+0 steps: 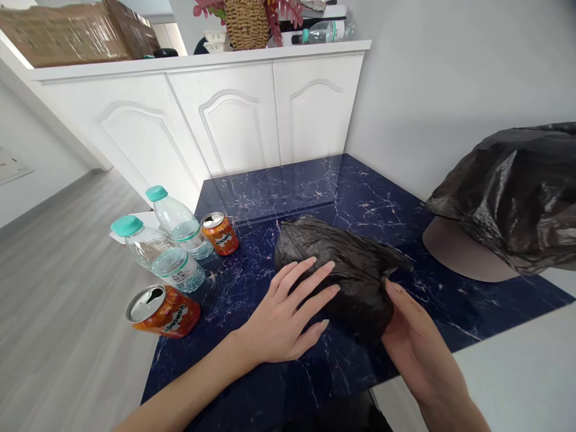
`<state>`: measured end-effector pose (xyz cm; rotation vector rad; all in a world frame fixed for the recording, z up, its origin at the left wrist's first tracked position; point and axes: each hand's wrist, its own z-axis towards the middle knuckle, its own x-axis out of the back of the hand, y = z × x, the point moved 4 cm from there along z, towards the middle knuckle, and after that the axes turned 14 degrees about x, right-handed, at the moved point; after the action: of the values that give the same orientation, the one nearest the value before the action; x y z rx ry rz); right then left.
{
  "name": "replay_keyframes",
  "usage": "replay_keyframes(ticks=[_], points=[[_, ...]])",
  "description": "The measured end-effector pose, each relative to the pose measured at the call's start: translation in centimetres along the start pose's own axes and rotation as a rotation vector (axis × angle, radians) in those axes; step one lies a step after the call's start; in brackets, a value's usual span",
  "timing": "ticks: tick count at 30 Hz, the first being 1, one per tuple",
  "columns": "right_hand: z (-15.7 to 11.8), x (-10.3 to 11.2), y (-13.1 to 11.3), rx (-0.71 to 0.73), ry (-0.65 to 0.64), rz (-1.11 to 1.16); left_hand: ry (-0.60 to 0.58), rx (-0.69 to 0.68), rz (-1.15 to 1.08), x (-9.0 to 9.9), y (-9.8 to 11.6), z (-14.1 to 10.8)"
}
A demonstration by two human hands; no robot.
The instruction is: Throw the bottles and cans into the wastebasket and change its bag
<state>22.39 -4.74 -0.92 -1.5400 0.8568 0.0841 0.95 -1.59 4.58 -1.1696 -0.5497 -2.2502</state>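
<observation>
A crumpled black plastic bag [342, 258] lies on the dark blue marbled table [252, 306] in front of me. My left hand [290, 312] rests flat on the bag's near left side, its fingers stretched out and apart. At the bag's right end, my right hand [416, 336] pinches the plastic between thumb and fingers; some of those fingers are hidden beneath it. To the left stand two orange Mirinda cans, the near one [168, 312] and the far one [220, 234], both with opened tops. Beside them are two clear bottles with teal caps, one nearer [157, 255] and one farther [177, 219].
On the right, a larger black plastic bag [513, 192] sits over a grey cap brim [463, 252]. White cabinets [238, 120] stand behind the table, with a wrapped cardboard box [72, 33], a woven basket [247, 24] and a lying bottle [326, 31] on top.
</observation>
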Motion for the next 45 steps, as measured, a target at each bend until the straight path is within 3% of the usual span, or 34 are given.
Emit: replay_keyframes(ticks=[5,10,14,17,20,22,26,31,35,41,45], points=[[2.9,3.1,0.0,0.117,0.039,-0.053,-0.223,0.064,0.056,-3.1,0.3,1.3],[5.5,5.5,-0.5,0.293,0.071,-0.363,-0.331,0.086,-0.016,-6.0,0.8,3.9],[4.0,3.8,-4.1,0.753,0.061,-0.794,-0.359,0.077,-0.048,-7.6,0.9,5.4],[3.0,0.9,-5.3,1.018,-0.140,-1.139,-0.370,0.062,-0.038,-8.5,1.3,5.9],[4.8,-0.7,-3.1,0.977,-0.457,-1.325,-0.375,0.080,-0.032,-9.5,1.5,6.2],[6.9,-0.6,-0.9,0.881,-0.576,-1.465,-0.395,0.088,-0.029,-10.2,1.5,6.3],[10.4,1.0,1.8,0.780,-0.599,-1.696,-0.449,0.103,-0.030,-11.3,0.5,6.1],[11.2,2.0,2.2,0.893,-0.682,-1.774,-0.421,0.116,-0.070,-11.3,-1.6,5.7],[11.5,2.1,2.3,0.904,-0.684,-1.777,-0.474,0.133,-0.081,-11.0,-3.3,5.0],[9.5,1.0,0.4,0.875,-0.671,-1.660,-0.432,0.165,-0.081,-9.5,-4.9,3.2],[4.7,-0.2,-1.8,1.022,-0.984,-1.561,-0.373,0.194,-0.091,-7.8,-5.0,2.1]])
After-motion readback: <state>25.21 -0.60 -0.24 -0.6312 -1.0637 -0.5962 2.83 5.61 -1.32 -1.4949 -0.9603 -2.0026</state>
